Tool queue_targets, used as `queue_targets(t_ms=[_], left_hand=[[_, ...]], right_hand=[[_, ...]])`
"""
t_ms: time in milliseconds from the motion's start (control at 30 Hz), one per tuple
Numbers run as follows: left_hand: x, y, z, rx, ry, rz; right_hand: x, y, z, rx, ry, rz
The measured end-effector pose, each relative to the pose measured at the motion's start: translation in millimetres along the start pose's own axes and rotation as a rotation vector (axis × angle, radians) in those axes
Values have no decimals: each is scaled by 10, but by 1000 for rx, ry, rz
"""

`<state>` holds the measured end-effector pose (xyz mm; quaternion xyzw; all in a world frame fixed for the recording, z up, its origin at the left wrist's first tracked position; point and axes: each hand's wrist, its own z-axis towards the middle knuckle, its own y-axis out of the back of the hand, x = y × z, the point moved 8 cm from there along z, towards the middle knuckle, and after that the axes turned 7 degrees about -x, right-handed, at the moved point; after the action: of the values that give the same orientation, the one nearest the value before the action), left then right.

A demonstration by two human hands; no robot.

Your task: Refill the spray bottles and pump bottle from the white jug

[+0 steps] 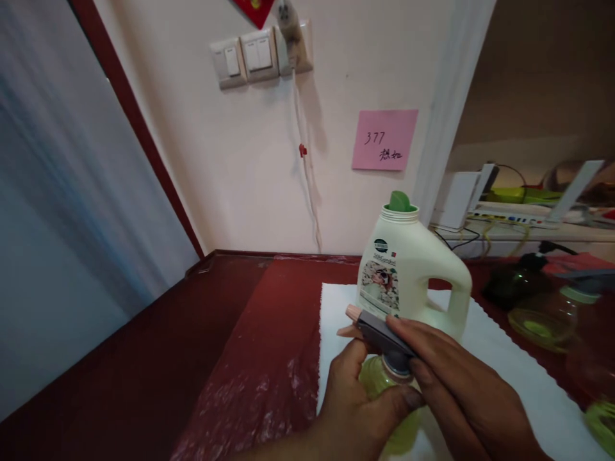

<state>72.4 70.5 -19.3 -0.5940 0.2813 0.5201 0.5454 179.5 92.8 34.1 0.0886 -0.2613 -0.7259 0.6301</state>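
Observation:
My left hand [358, 400] is wrapped round the body of a small yellow-green spray bottle [379, 378] low in the middle of the view. On top of the bottle sits a dark trigger head [379, 331] with a pinkish nozzle; my right hand [461, 384] closes its fingers over it. Just behind stands a cream detergent jug [408, 272] with a side handle and an open neck showing a green spout. Bottle and jug are over a white cloth [519, 378] on a dark red tabletop [230, 346].
To the right stand a clear green spray bottle [552, 314] with a dark trigger and a second bottle at the frame's edge. A white router and cables [509, 214] lie on a ledge behind. On the wall hang light switches, a white cord and a pink note.

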Motion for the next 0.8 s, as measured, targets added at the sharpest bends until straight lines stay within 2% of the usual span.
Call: queue_targets(t_ms=[267, 400, 567, 667, 800], left_hand=[[73, 53, -18, -43, 51, 14], [95, 63, -13, -54, 70, 10], [94, 155, -16, -146, 36, 135], [100, 188, -18, -178, 46, 190], [103, 167, -8, -150, 67, 178]], right_hand=[[10, 137, 69, 15, 14, -117], [-7, 160, 67, 9, -34, -144], [-39, 157, 64, 20, -67, -163], [-57, 165, 70, 24, -42, -194], [-67, 153, 68, 54, 4, -214]])
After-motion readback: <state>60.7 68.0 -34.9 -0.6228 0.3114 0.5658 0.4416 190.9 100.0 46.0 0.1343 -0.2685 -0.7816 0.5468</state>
